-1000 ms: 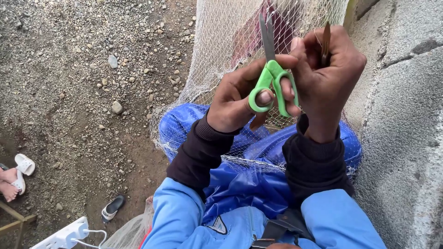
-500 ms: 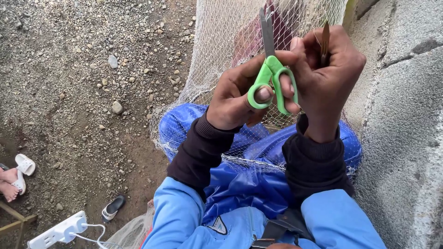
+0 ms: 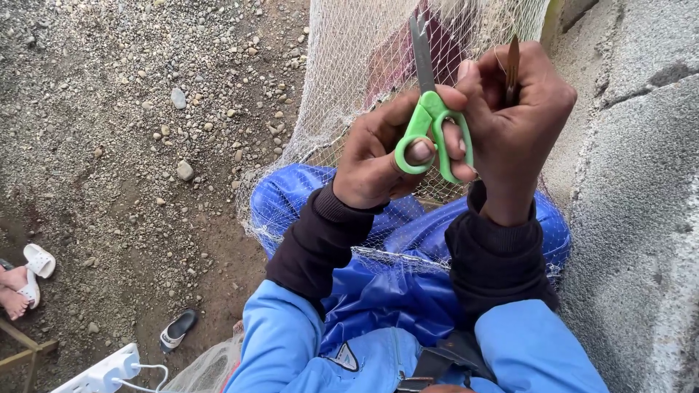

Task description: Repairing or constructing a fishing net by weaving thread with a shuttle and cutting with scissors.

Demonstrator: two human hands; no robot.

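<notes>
Footwear: a white sandal (image 3: 36, 260) on a foot lies at the 9 o'clock edge of the view; a dark slipper (image 3: 177, 330) lies at 7 o'clock on the gravel ground (image 3: 109, 109).
Power strip: a white power strip (image 3: 98, 375) with its cable sits at the 7 o'clock edge, just left of the slipper.
Left hand: the left hand (image 3: 375, 156) is clenched around the lower loop of the scissors, thumb through the ring, at 12 o'clock from the blue trousers (image 3: 386, 291).
Scissors: the green-handled scissors (image 3: 429, 124) stand upright between both hands, blades closed and pointing to 12 o'clock, in front of the net.
Net: the fishing net (image 3: 342, 73) hangs from the top edge and drapes over the trousers.
Right hand: the right hand (image 3: 513, 127) grasps a thin brown netting needle (image 3: 512, 65) pointing to 12 o'clock, with fingers through the other scissor loop.
Wall: a grey concrete wall (image 3: 641, 218) fills the 3 o'clock side.
</notes>
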